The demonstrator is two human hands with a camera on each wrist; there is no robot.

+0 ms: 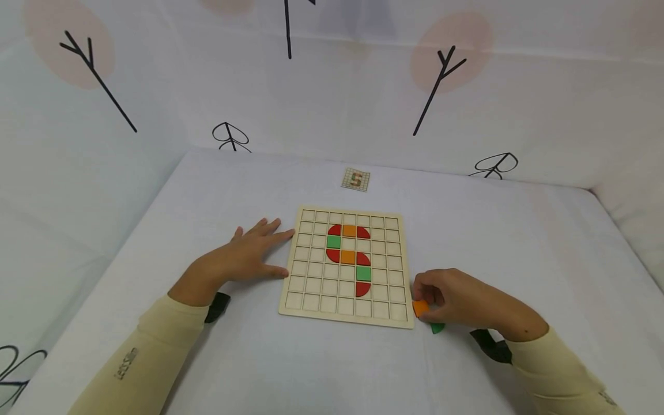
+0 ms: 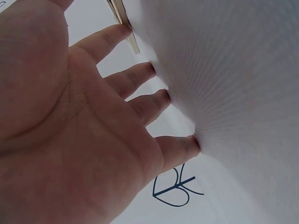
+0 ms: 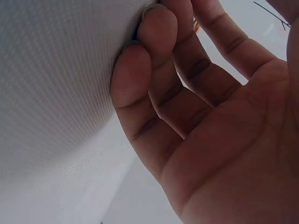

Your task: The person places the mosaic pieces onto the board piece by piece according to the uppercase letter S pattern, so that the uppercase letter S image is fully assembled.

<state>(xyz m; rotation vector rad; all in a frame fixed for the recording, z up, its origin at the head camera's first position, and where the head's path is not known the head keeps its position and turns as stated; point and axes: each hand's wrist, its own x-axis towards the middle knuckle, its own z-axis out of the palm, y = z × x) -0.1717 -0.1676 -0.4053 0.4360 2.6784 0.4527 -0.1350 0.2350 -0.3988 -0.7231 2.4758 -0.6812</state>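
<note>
A square wooden grid board (image 1: 320,317) lies on the table, with red quarter-circle, orange square and green square tiles forming a winding line in its cells. My left hand (image 1: 252,252) is spread flat at the board's left side, thumb and index fingertip right at its edge. The left wrist view shows this hand's fingertips (image 2: 161,96) resting on the cloth. By the board's lower right corner, my right hand (image 1: 456,297) pinches an orange tile (image 1: 419,308) between thumb and fingers. Partly under that hand lies a green piece (image 1: 437,328).
A small pattern card (image 1: 355,179) with a similar grid design lies behind the board. White cloth (image 1: 233,369) covers the table, and a printed fabric backdrop (image 1: 332,104) rises at the back and sides. Dark wrist straps (image 1: 491,347) sit at the sleeve ends.
</note>
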